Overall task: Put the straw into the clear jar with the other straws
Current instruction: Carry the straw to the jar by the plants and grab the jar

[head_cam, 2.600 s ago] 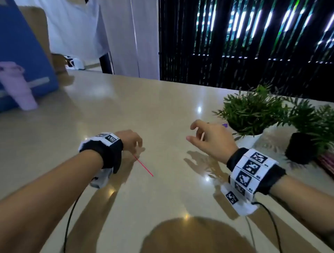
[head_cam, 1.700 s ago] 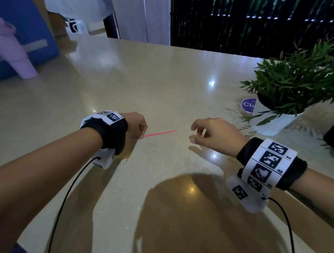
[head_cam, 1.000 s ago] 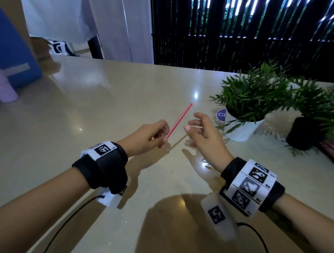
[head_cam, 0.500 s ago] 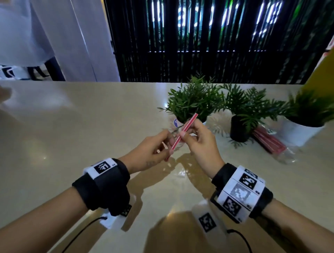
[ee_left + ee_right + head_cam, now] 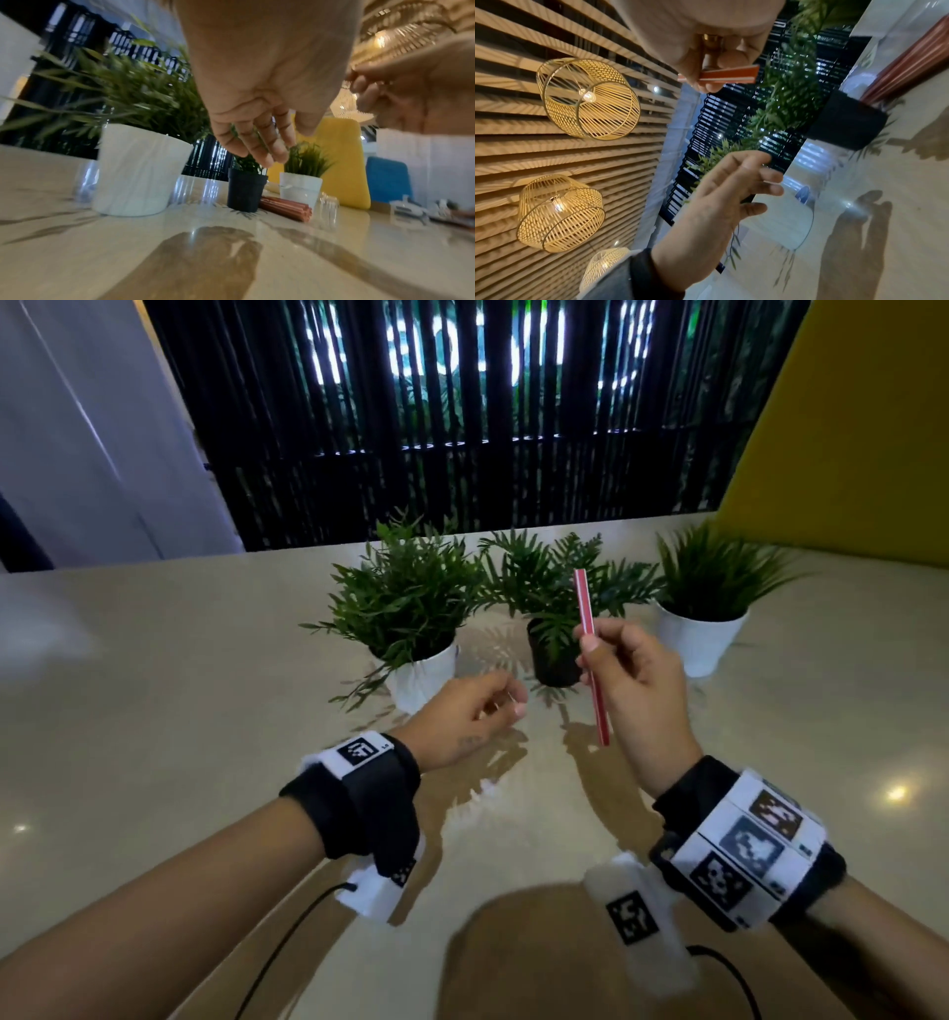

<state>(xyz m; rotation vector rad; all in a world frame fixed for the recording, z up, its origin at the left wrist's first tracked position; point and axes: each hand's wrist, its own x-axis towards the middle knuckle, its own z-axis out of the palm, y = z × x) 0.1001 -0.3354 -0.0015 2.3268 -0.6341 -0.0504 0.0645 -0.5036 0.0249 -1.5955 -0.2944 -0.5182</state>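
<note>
A thin red straw (image 5: 590, 654) stands nearly upright above the table, pinched by my right hand (image 5: 598, 649) between thumb and fingers; the right wrist view shows its end (image 5: 729, 76) sticking out past the fingertips. My left hand (image 5: 493, 706) hovers just left of it with relaxed fingers (image 5: 257, 146), holding nothing. The clear jar (image 5: 327, 211) lies on its side beside the black pot, with a bundle of red straws (image 5: 285, 208) in it. In the head view my right hand hides the jar.
Potted plants stand in a row across the beige table (image 5: 154, 711): a white pot (image 5: 421, 680) at left, a black pot (image 5: 552, 660) in the middle, another white pot (image 5: 701, 639) at right. Clear glassware (image 5: 85, 182) stands behind the left pot. A yellow panel (image 5: 847, 428) rises at far right.
The straw passed from my left hand to my right. My left hand let go and drew back a little; my right hand lifted the straw upright. My view swung right toward the plants.
</note>
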